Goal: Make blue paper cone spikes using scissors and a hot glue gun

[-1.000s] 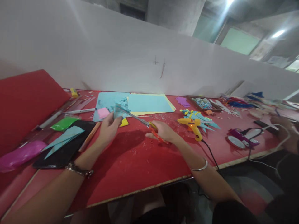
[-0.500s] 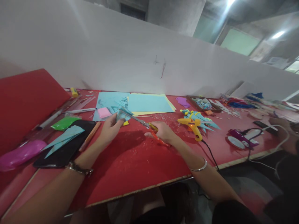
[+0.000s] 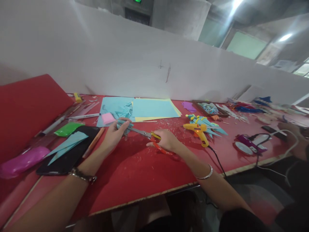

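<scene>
Folded light-blue paper (image 3: 124,124) is pinched between the thumb and fingers of my left hand (image 3: 115,131). Across from it, my right hand (image 3: 166,140) grips scissors (image 3: 142,132) by their red and yellow handles. The blades point left and meet the blue paper. Both hands are over the red table (image 3: 135,174). Behind them lie blue sheets (image 3: 154,107) on yellow ones, with blue scraps (image 3: 123,111) beside them. A pink pad (image 3: 107,118) is just beyond my left hand.
A yellow glue gun (image 3: 198,130) lies right of my right hand, near a blue paper piece (image 3: 212,125). On the left are a black tablet-like object (image 3: 70,158), folded blue strips (image 3: 69,144) and a green packet (image 3: 68,129). Another person's hand (image 3: 293,138) is far right.
The blue paper in my left hand has come down and nearer, off the scrap pile. My right hand and the scissors have shifted slightly left and down, with the handles spread wider.
</scene>
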